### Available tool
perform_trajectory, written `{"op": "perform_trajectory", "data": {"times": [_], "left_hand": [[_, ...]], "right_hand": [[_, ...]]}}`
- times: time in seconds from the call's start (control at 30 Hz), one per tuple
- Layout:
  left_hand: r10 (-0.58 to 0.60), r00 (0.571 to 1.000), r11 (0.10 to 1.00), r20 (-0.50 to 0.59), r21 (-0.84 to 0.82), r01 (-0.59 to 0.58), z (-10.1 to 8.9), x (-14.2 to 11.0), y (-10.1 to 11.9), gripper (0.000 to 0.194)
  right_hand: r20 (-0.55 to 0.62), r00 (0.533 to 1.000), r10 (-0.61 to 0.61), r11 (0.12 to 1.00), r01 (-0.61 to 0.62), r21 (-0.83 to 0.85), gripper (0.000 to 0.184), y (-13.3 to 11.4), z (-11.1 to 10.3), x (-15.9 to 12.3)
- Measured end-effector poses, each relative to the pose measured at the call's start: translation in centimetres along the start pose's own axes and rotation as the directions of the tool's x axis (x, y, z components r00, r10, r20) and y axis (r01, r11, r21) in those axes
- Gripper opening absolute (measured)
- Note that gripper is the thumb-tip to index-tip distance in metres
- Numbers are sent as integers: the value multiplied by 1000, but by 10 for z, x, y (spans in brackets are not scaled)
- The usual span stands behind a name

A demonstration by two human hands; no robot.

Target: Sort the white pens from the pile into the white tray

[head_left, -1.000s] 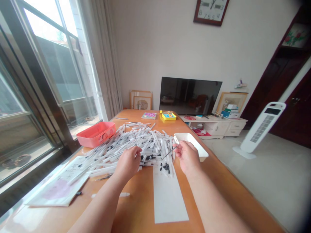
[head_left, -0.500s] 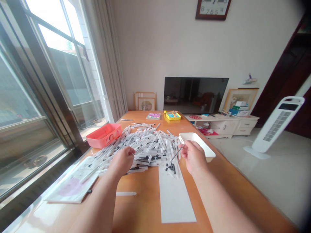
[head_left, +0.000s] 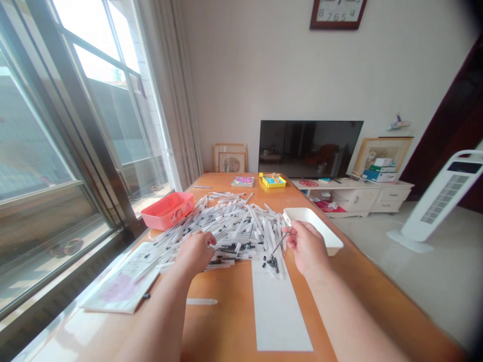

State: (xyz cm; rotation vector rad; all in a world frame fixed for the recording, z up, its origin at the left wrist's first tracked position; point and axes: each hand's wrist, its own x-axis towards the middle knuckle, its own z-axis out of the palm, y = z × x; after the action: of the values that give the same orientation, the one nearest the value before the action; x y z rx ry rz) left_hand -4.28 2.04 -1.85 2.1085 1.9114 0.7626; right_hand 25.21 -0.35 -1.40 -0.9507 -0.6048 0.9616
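Note:
A wide heap of clear-white pen barrels [head_left: 226, 221] with black tips lies across the table. My left hand [head_left: 196, 250] is over the heap's near edge, its fingers curled together; whatever they may hold is hidden. Between the thumb and fingers of my right hand [head_left: 307, 245] is a thin black pen refill [head_left: 279, 243], slanting down to the left. Its lower end comes close to several small black pen plugs [head_left: 271, 263] at the top of a long white paper strip [head_left: 281, 311]. Just behind my right hand stands a white tray [head_left: 313, 223].
A red plastic basket [head_left: 168, 210] sits left of the heap. Nearer are a notebook [head_left: 121, 286], a black cap [head_left: 146, 295] and a single white barrel [head_left: 203, 301]. At the far end lie a yellow box [head_left: 272, 181] and a booklet [head_left: 242, 181]. The window is to the left.
The view has turned slightly left, so everything sits a little further right. My right hand still pinches the refill above the black plugs. My left hand stays by the heap, fingers curled.

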Motion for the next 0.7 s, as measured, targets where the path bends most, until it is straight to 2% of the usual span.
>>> {"op": "perform_trajectory", "data": {"times": [0.13,0.4,0.57,0.7], "left_hand": [[6,996,978,94,208,-26,-2,-1,5,27],[48,995,962,84,264,-69,-2,-4,11,20],[156,986,970,-56,198,-143,-4,-3,15,15],[213,940,975,-266,-9,-223,-6,0,19,16]], "right_hand": [[-2,1000,6,1000,-6,-7,21,-1,1,-2],[6,1000,10,1000,-9,-13,21,3,-1,1],[-7,1000,8,1000,-8,-14,23,2,-2,2],[-5,1000,9,1000,-9,-6,23,0,-2,1]]}}
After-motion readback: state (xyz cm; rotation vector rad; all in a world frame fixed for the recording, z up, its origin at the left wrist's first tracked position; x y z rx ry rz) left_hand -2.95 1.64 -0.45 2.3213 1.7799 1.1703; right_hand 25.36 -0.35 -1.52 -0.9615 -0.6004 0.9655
